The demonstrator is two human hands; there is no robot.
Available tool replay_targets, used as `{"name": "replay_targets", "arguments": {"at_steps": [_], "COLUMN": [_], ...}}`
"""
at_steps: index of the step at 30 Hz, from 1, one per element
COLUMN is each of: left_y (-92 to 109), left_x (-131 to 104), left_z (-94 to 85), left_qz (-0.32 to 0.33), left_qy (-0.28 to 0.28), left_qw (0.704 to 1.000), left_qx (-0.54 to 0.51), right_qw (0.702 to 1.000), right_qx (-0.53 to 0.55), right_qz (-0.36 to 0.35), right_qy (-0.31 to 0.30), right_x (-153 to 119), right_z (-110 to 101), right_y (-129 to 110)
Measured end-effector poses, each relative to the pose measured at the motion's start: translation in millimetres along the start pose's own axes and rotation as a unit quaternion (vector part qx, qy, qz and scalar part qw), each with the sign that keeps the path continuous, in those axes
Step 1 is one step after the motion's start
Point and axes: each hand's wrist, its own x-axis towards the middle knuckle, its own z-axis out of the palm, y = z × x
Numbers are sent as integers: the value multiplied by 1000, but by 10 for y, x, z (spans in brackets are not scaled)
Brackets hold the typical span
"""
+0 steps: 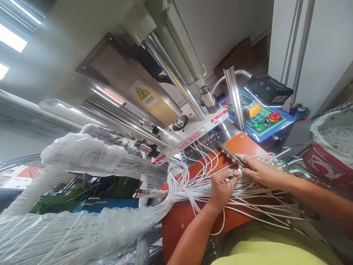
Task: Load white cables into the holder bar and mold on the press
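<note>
Near the orange tabletop's front right, my left hand [222,186] is closed with its fingers pinched on a white cable, whose end [234,175] shows bits of green. Touching close beside it, my right hand [257,171] is closed on the near end of a narrow dark metal bar [230,154]. The bar reaches back toward the machine's lower plate and has small fittings along it. A thick bundle of white cables [190,187] lies under and around my left hand. Several loose cable ends with green tips [288,171] spread out to the right of my right hand.
A press machine labelled MIN-HUI [191,140] stands over the orange tabletop [176,233], with several cables running into it. A blue control box [264,123] with a red button sits behind right. Plastic-wrapped cable bundles [82,235] fill the left. A red-and-white sack [322,158] stands right.
</note>
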Motion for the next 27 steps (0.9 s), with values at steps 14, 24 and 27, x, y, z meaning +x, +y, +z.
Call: {"name": "replay_targets", "arguments": {"at_steps": [14, 24, 27], "left_y": [7, -22, 29], "left_x": [8, 46, 66], "left_z": [3, 42, 27], "left_qz": [4, -33, -38], "left_qy": [-3, 4, 3], "left_qw": [1000, 999, 999], "left_qx": [-2, 4, 0], "right_qw": [995, 991, 993], "right_qx": [-67, -109, -92], "right_qz": [-55, -58, -59], "right_qy": [41, 46, 39], "right_x": [-30, 41, 51], "right_z": [-20, -10, -42], "right_y": [-96, 72, 137]}}
